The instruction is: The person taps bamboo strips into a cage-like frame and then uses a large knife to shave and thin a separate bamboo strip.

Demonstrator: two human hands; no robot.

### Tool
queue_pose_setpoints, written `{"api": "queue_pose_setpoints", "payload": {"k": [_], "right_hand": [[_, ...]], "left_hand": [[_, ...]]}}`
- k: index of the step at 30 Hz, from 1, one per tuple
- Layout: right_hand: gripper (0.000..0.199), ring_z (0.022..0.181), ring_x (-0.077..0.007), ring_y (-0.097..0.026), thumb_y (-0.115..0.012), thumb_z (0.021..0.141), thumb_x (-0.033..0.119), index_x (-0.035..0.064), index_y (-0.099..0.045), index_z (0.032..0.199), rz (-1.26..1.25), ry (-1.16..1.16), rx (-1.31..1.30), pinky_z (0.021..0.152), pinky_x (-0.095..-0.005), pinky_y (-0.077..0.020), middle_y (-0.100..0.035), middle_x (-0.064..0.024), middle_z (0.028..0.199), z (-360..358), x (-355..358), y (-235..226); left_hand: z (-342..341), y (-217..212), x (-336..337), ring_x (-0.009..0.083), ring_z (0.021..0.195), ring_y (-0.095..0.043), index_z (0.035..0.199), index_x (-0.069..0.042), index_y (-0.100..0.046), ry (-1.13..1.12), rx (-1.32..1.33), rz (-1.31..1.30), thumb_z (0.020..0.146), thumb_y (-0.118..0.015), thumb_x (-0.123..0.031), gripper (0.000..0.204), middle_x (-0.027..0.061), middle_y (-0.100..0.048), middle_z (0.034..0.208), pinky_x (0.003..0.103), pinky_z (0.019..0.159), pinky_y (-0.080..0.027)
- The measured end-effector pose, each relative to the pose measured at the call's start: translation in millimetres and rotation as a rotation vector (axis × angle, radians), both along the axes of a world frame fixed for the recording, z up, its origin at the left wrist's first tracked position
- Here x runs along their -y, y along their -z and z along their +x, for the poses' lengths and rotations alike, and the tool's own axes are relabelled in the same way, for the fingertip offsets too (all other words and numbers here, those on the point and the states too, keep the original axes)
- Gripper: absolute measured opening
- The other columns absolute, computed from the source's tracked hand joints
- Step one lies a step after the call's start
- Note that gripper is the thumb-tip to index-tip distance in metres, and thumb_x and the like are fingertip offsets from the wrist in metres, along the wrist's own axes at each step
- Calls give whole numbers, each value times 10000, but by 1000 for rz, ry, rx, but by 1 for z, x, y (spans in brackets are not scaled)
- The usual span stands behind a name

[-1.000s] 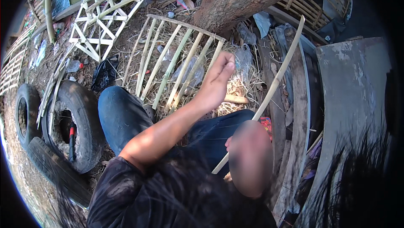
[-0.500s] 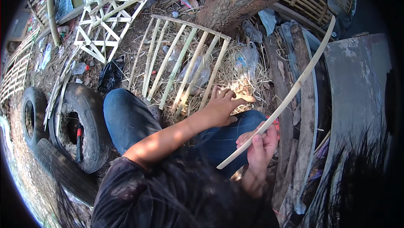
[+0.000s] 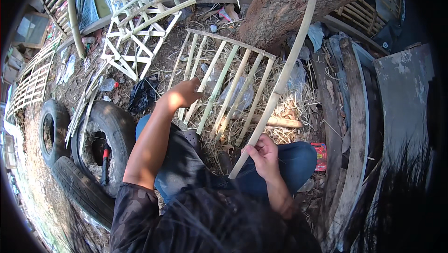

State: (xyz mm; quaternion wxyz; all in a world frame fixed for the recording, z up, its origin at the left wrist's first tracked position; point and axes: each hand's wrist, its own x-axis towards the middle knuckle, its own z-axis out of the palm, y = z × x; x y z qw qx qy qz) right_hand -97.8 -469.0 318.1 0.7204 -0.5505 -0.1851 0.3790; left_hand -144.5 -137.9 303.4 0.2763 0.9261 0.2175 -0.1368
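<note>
My right hand (image 3: 264, 157) pinches a long pale bamboo strip (image 3: 279, 87) near its lower end. The strip slants up and away to the right, its far end in front of the tree trunk. My left hand (image 3: 185, 93) is stretched out over the left slats of a bamboo frame (image 3: 223, 81), knuckles up. Its fingers are partly hidden, so whether it grips a slat does not show. Several slats of this frame fan toward me from one far crossbar; their near ends are unjoined, lying on the ground before my knees.
Old tyres (image 3: 105, 136) lie at left, one with a red-and-black handled tool (image 3: 105, 164) inside. Bamboo lattices (image 3: 135, 47) stand at the far left. The tree trunk (image 3: 284, 15) rises at the back. Wooden planks (image 3: 352, 127) and a red package (image 3: 320, 156) are at right.
My left hand has moved left and away from beside my right knee to over the frame. My right hand has shifted left, and the strip now stands steeper. The view has shifted too.
</note>
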Motion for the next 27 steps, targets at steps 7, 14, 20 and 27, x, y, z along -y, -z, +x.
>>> {"api": "queue_pose_setpoints", "payload": {"k": [7,14,20,27], "right_hand": [[109,819,-71,-616,-643,899,28,17,-576,985,-61,-74,-120,757,-216,-502,-649,-19,886,-6,-24,52],[111,838,-65,-613,-643,887,-7,25,-571,964,-92,-82,-153,767,-214,-500,-649,-18,907,-8,-41,72],[126,757,-70,-621,-670,884,63,40,-564,949,-99,-8,-180,637,-227,-499,-660,-14,874,-12,-109,91],[119,708,-69,-609,-676,883,85,41,-595,960,-128,-41,-167,571,-229,-479,-657,-14,837,-23,-155,120]], "left_hand": [[21,-11,44,373,1096,-596,1272,-78,-494,98,-259,54,887,-598,-346,481,213,-626,1156,453,934,-469],[12,11,43,373,1014,-634,1216,-72,-551,180,-142,-57,849,-612,-288,430,213,-659,1073,431,893,-497],[7,0,21,374,1069,-606,1262,-64,-512,43,-237,88,847,-630,-292,488,213,-644,1118,441,925,-474],[-21,20,0,395,1038,-612,1250,-59,-520,65,-211,12,836,-590,-182,438,252,-640,1087,452,888,-483]]}}
